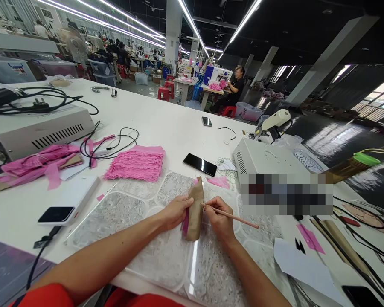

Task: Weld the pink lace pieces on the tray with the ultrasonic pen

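Observation:
My left hand [178,212] grips a narrow brown paper strip [196,213] by its left edge, thumb on its face. Some magenta fabric [186,224] shows behind the strip on that side. In my right hand [219,215] is a pinkish pencil [235,217], its tip end against the paper's right edge and its back end pointing right. Both hands are above a clear patterned mat [166,247]. Beyond my left forearm sits a stack of pink fabric pieces [136,163].
A black phone [200,164] lies past the paper. Grey machine boxes [45,128] stand left and right, with loose cables around them. At right are a white paper sheet [304,264] and a green-lidded bottle [355,167]. A person [235,89] sits at a sewing machine farther back.

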`<state>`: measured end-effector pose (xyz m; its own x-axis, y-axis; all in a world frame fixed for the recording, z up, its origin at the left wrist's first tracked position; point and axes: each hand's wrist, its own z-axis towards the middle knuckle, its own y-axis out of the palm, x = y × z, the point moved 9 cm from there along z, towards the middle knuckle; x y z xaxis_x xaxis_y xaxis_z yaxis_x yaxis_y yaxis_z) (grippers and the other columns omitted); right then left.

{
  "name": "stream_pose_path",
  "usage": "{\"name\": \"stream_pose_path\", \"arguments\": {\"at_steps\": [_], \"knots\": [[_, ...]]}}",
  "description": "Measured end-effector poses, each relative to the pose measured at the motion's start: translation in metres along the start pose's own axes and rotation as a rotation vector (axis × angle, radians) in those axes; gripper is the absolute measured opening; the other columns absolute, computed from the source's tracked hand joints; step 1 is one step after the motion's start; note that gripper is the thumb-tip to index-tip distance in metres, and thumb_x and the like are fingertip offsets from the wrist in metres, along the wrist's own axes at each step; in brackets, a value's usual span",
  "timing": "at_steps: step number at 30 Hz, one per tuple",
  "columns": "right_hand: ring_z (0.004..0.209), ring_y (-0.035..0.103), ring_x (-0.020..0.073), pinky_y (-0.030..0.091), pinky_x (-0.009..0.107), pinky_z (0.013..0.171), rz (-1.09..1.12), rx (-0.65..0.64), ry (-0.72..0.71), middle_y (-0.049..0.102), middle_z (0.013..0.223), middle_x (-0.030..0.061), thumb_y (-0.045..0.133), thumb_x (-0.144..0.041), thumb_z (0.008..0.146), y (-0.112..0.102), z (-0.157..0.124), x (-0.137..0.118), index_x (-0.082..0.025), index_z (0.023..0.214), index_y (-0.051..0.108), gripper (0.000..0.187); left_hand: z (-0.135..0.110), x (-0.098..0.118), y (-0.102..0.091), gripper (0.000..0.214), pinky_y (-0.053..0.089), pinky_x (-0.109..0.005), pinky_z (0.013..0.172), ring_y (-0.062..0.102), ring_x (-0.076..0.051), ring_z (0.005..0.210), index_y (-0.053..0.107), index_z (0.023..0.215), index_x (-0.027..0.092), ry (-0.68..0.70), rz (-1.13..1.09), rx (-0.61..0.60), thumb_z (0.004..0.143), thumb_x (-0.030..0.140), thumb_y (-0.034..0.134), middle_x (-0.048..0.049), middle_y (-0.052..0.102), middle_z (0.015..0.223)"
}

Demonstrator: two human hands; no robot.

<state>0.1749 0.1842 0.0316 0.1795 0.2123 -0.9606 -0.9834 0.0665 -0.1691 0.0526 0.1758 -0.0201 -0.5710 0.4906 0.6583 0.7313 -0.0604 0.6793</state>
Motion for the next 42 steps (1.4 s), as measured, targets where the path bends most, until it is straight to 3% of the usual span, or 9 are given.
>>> {"name": "stream_pose_path", "arguments": {"at_steps": [12,19,26,33,42], "knots": [[0.045,0.038,0.0087,0.030,0.022,0.041,-0.035,-0.013,-0.011,0.047,0.048,-0.0054,0.058,-0.026,0.066,0.002,0.000,0.001,-0.020,0.058,0.054,0.011,0.000,-0.001,0.001,0.030,0.046,-0.031,0.081,0.063,-0.018,0.078,0.070,0.082,0.008,0.026,0.044,-0.032,0.069,0.032,0.080,-0.0085,0.069,0.078],[0.044,0.038,0.0092,0.031,0.023,0.042,-0.037,-0.004,-0.008,0.047,0.047,-0.0054,0.058,-0.023,0.063,0.000,-0.001,0.001,-0.020,0.056,0.053,0.009,-0.002,-0.001,0.003,0.020,0.048,-0.031,0.082,0.064,-0.019,0.080,0.070,0.084,0.009,0.006,0.042,-0.028,0.076,0.027,0.074,-0.0090,0.071,0.079],[0.051,0.051,0.0130,0.040,0.025,0.049,0.006,0.087,-0.014,0.057,0.054,-0.0012,0.054,-0.027,0.068,-0.014,0.004,-0.002,-0.021,0.059,0.054,0.011,-0.003,0.003,0.010,0.020,0.047,-0.031,0.089,0.067,-0.020,0.085,0.070,0.089,0.005,-0.015,0.022,-0.054,0.080,0.022,0.069,-0.0152,0.072,0.090],[0.048,0.043,0.0104,0.034,0.023,0.045,-0.017,0.045,-0.013,0.053,0.051,-0.0030,0.059,-0.027,0.065,-0.007,0.004,-0.002,-0.020,0.057,0.055,0.012,-0.002,0.000,0.002,0.017,0.048,-0.027,0.078,0.064,-0.017,0.076,0.070,0.085,0.006,-0.013,0.025,-0.002,0.077,0.020,0.073,-0.0121,0.071,0.082],[0.046,0.038,0.0091,0.031,0.023,0.044,-0.057,0.016,-0.020,0.047,0.049,-0.0052,0.057,-0.024,0.065,-0.004,0.002,0.000,-0.020,0.057,0.054,0.010,0.000,-0.004,-0.001,0.033,0.045,-0.030,0.082,0.061,-0.017,0.079,0.069,0.083,0.008,0.008,0.068,-0.031,0.068,0.034,0.081,-0.0067,0.068,0.078]]}}
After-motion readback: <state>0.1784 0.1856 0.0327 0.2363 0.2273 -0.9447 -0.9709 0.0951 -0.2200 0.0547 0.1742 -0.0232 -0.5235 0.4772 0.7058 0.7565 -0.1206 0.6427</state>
